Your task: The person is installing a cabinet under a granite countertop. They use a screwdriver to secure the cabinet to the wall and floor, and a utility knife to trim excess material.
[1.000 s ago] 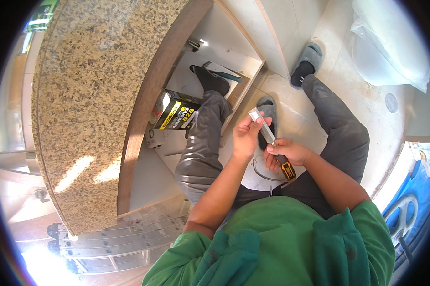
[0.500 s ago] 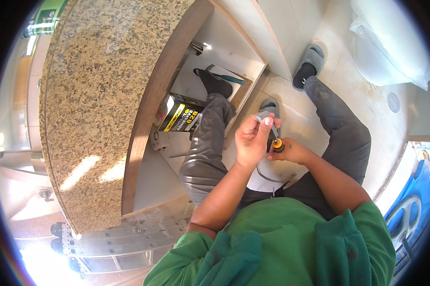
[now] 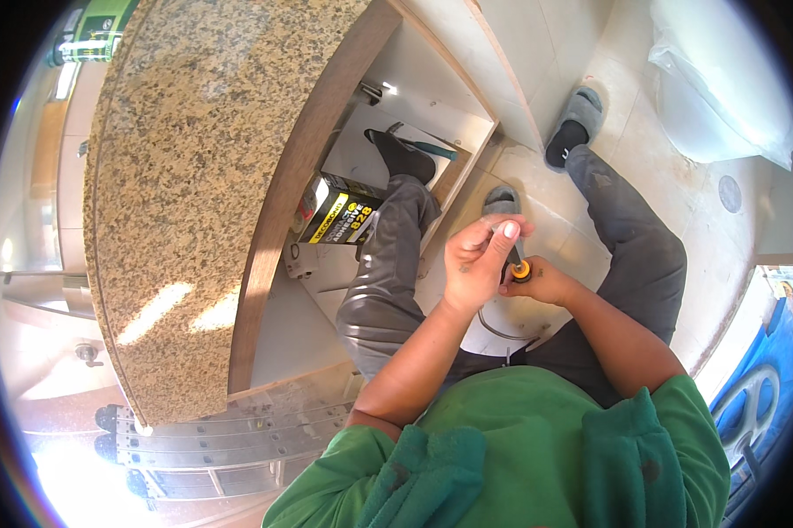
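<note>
Fingers of the left hand (image 3: 474, 271) pinch a slim grey piece (image 3: 516, 253) slanting down toward the black-and-yellow handle (image 3: 521, 271) gripped by the right hand (image 3: 544, 282), close beside; that handle shows nearly end-on, and I can't tell whether they touch.

Your right hand (image 3: 544, 283) grips a yellow-and-black tool (image 3: 522, 271); just left of it, your left hand (image 3: 475, 268) pinches a thin grey piece (image 3: 516, 252), partly hidden. Beyond this grip, a grey slipper (image 3: 502, 199) rests on the floor tiles (image 3: 550, 233). Left of the grip, past your leg, stands a black-and-yellow container (image 3: 342, 213); a teal-handled tool (image 3: 433, 150) lies farther off, ahead-left.
</note>
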